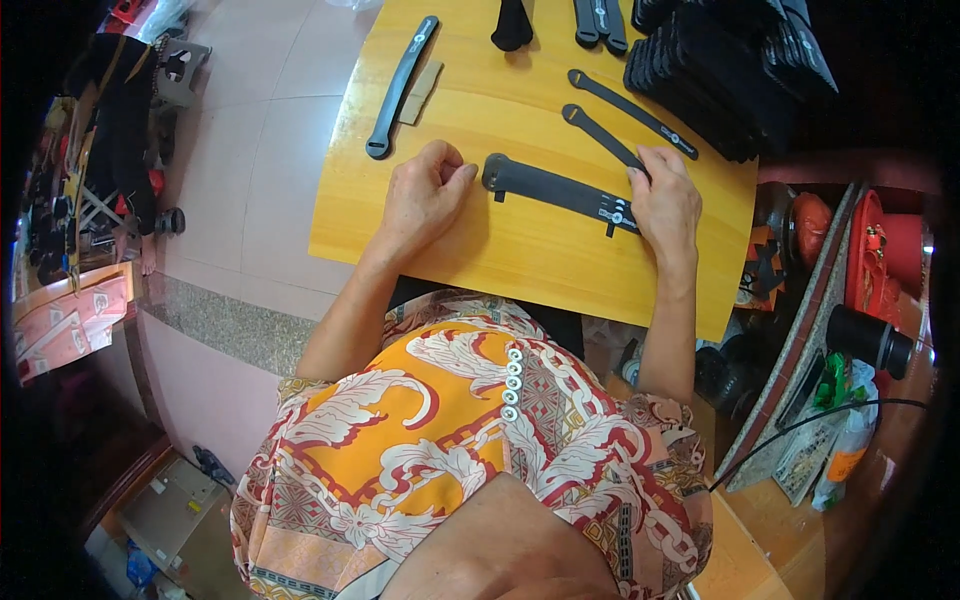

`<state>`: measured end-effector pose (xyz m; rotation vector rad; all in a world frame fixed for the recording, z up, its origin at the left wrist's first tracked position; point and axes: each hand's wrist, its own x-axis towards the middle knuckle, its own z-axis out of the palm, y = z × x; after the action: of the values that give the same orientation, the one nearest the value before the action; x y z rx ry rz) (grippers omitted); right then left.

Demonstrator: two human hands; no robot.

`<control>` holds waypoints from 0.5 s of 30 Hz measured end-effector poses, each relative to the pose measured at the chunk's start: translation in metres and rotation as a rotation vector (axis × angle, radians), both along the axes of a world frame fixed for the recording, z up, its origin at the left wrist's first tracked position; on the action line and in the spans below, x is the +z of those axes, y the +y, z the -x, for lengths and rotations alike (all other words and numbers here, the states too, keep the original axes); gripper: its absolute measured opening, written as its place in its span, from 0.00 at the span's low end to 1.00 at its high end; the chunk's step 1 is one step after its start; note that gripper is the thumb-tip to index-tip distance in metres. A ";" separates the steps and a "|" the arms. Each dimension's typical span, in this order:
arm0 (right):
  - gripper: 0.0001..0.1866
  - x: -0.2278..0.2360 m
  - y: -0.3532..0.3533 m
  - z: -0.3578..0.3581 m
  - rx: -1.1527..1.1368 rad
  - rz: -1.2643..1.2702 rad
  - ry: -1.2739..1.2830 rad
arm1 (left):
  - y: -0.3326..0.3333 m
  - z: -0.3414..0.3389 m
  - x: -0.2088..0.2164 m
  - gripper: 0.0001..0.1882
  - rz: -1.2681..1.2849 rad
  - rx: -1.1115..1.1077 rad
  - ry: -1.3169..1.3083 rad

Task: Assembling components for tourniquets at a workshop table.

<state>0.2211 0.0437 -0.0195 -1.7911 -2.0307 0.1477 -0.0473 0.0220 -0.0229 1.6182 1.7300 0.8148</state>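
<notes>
My right hand point(668, 205) is closed with its fingertips on the lower end of a short black strap point(597, 130), whose slotted round end points away to the left. Just below lies a wider stack of black straps point(550, 188) with white print at its right end and small dark tabs poking out beneath. My left hand point(425, 195) is curled, thumb against the fingers, beside the stack's round left end and apart from it. Whatever those fingers hold, if anything, is hidden. Another black strap point(640, 118) lies flat beyond my right hand.
On the yellow table point(450, 235), a long black strap point(402, 90) and a tan strip point(421, 93) lie at the far left. Piled black straps point(700, 85) fill the far right corner. A black rod-like piece point(512, 27) is at the far edge. Cluttered shelving point(800, 330) stands right of the table.
</notes>
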 end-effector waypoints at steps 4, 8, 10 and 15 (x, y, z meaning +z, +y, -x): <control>0.08 -0.007 0.007 -0.010 -0.011 0.087 -0.047 | -0.002 -0.002 -0.003 0.10 -0.032 -0.009 -0.042; 0.04 0.004 0.002 -0.017 -0.022 0.047 -0.091 | -0.011 -0.008 -0.010 0.11 -0.160 0.014 -0.216; 0.02 0.020 -0.014 -0.020 0.037 -0.108 -0.059 | -0.018 -0.015 -0.002 0.13 -0.173 -0.066 -0.258; 0.05 0.036 -0.062 -0.008 0.263 0.026 0.080 | -0.032 -0.043 0.018 0.23 -0.274 -0.272 -0.363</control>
<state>0.2286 -0.0183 0.0161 -1.4995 -2.2071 0.3195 -0.0042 -0.0099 -0.0053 1.7051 1.1570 1.1627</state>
